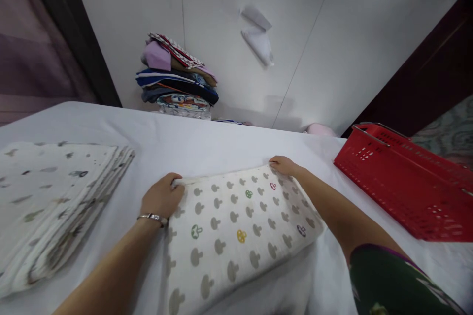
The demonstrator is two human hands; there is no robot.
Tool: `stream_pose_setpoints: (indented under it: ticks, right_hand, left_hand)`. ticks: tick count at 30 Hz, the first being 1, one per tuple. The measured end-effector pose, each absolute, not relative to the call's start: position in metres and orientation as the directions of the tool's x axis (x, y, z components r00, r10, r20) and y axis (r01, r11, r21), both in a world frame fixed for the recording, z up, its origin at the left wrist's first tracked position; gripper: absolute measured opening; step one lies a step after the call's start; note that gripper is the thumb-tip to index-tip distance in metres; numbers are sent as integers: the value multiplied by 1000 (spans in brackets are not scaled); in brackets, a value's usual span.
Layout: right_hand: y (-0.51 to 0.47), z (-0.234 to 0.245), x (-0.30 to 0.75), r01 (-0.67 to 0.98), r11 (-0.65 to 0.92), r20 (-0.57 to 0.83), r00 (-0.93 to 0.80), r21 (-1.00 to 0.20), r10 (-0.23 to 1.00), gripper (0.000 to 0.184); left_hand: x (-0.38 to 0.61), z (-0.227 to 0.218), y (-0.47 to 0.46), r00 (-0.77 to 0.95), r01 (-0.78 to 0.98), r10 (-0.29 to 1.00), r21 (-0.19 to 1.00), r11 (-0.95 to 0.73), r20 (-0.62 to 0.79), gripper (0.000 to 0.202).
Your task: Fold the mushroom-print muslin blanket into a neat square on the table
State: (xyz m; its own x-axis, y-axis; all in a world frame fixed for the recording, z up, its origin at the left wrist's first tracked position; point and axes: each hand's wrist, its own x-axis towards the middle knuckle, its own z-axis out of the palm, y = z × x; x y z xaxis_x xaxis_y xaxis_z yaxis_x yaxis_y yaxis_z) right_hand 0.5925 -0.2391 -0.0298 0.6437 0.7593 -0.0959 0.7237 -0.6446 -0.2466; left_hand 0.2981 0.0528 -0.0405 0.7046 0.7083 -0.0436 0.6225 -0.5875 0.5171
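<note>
**Mushroom-print cloth gripped along its far edge**

The left hand, a bracelet at its wrist, and the right hand pinch the far corners of the cloth, which spreads between and below them over a white table. Patterned folded fabric lies left of the left hand, piled clothes beyond it; a red basket sits right of the right hand.

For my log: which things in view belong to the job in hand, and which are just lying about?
In use:
- white mushroom-print cloth, held by left hand and right hand
- white-covered work surface beneath

Apparently lying about:
- folded white cloth with scattered small prints, possibly related
- red perforated plastic basket
- stacked multicoloured fabrics by the wall
</note>
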Motion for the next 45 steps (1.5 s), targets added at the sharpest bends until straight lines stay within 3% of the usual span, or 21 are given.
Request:
stream_pose_setpoints:
  ticks: [7, 17, 22, 30, 36, 40, 45]
  right_hand:
    - [-249, -38, 588, 639, -699, 16, 741, -322, 671, 33]
    - [-333, -36, 610, 348, -824, 82, 933, -448, 349, 39]
    - [-329, -34, 604, 339, -806, 96, 937, -485, 336, 33]
    - [-308, -32, 595, 406, -785, 93, 906, -468, 414, 21]
    - [-300, -40, 603, 272, -830, 57, 958, -486, 281, 21]
    - [-302, -39, 606, 236, -805, 11, 961, -544, 275, 16]
    - [-320, -33, 612, 154, -738, -25, 974, -657, 226, 29]
  left_hand:
    - [298, -37, 55, 724, 619, 688, 495, -610, -58, 27]
    - [301, -32, 58, 744, 635, 656, 442, -634, -127, 32]
    - [301, -29, 58, 737, 656, 652, 418, -628, -177, 38]
    - [302, -28, 57, 730, 667, 652, 422, -613, -207, 38]
    - [301, -29, 58, 731, 665, 652, 422, -616, -199, 37]
    - [301, -28, 57, 737, 658, 649, 425, -622, -191, 37]
    - [302, -30, 58, 734, 659, 655, 425, -621, -181, 38]
